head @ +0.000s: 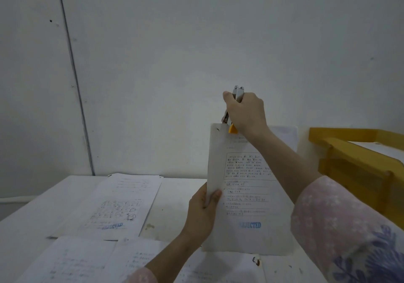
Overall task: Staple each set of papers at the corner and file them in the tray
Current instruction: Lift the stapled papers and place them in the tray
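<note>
Left hand: the left hand (pixel 204 212) is reaching up from the bottom centre of the frame and is gripping the left edge of the set of papers (pixel 247 195), with the thumb lying on the front sheet and the fingers curling behind it.
Right hand: the right hand (pixel 244 112), just above the middle of the frame, is closing round the stapler (pixel 238 92), with the thumb pressing along its left side.
Set of papers: it is standing upright in the air at centre right, above the table (pixel 175 206), and is showing printed lines and a blue "REJECTED" stamp near its lower edge.
Stapler: its silver end is sticking up out of the fist, while its mouth and a yellow part are sitting at the top edge of the set, near the upper left corner; whether it is biting the paper is not clear.
Tray: the yellow tray (pixel 354 151) is standing at the right edge of the frame, with a white sheet (pixel 380 149) lying in it.
Table: a stamped page (pixel 122 204) is lying at centre left, and more pages (pixel 72 261) are lying along the bottom left.
Sleeve: a pink flowered sleeve (pixel 341 228) is covering the right forearm at lower right.
Wall: a plain pale wall (pixel 196 42) is filling the upper frame, with a thin cable (pixel 74 75) running down its left part.
</note>
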